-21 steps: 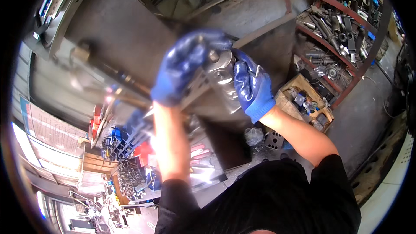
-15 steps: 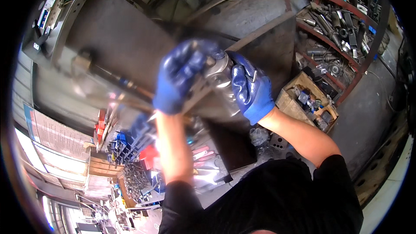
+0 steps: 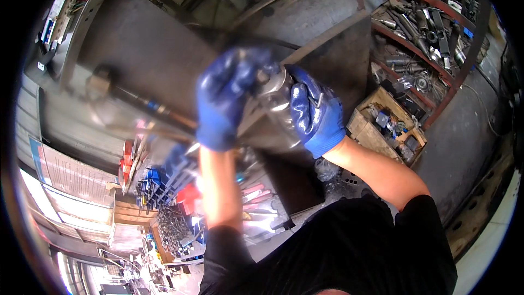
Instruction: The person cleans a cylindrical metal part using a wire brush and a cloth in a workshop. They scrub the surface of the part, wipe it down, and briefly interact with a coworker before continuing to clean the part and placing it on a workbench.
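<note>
A shiny round metal part (image 3: pixel 279 95) with a hole in its side is held up in front of me, its lower portion blurred. My right hand (image 3: pixel 317 113), in a blue coated glove, is closed around the part's right side. A small metal pin or rod end (image 3: pixel 320 100) shows by its fingers. My left hand (image 3: pixel 225 94), gloved alike and blurred by motion, is curled at the part's upper left. Its fingertips meet near the part's top edge, and what they pinch cannot be made out.
A wooden box (image 3: pixel 364 131) of small parts stands at right, below a red metal rack (image 3: pixel 406 35) loaded with metal parts. A dark steel plate (image 3: pixel 147 38) lies at upper left. Pliers and other hand tools (image 3: pixel 254 196) lie on a bench beneath my left forearm.
My left hand has shifted slightly at the metal part and stays curled. My right hand keeps its grip. The background has moved a little with my head.
</note>
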Action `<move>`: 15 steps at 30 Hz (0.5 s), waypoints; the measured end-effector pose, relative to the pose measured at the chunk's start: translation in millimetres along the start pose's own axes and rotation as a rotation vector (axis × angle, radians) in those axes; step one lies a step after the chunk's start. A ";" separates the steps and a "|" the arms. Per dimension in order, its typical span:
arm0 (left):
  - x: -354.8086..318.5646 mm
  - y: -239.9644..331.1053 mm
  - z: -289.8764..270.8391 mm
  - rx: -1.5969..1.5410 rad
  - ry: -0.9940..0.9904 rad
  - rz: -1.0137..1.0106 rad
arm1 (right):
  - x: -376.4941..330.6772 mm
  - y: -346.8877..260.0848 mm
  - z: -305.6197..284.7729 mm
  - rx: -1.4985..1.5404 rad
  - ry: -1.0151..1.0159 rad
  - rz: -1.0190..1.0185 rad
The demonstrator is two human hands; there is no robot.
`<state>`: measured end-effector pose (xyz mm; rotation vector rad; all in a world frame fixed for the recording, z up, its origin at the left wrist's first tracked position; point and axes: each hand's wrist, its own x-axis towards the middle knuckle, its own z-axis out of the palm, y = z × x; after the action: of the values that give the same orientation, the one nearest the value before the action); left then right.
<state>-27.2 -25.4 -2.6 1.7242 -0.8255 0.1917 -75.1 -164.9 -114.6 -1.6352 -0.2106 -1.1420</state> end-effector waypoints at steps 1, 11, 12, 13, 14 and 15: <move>-3.6 1.4 -1.0 0.039 0.000 0.011 | -1.0 1.0 1.1 -0.020 0.006 -0.008; -8.5 0.5 0.2 -0.083 0.054 0.041 | -1.3 2.7 3.3 -0.056 0.014 -0.007; -6.5 3.9 1.6 -0.113 0.054 0.056 | -1.4 2.3 2.6 -0.070 0.015 -0.012; -5.3 5.3 2.6 -0.075 0.070 0.062 | -1.2 2.2 2.3 -0.069 0.014 -0.007; -4.3 5.5 2.1 -0.064 0.062 0.073 | -0.7 2.2 2.1 -0.069 0.014 -0.002; -4.0 5.1 1.4 -0.051 0.054 0.081 | -1.0 2.8 2.2 -0.066 0.011 0.005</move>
<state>-33.7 -25.4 -1.1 1.6323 -0.8539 0.2691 -72.6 -163.8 -117.1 -1.6857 -0.1634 -1.1653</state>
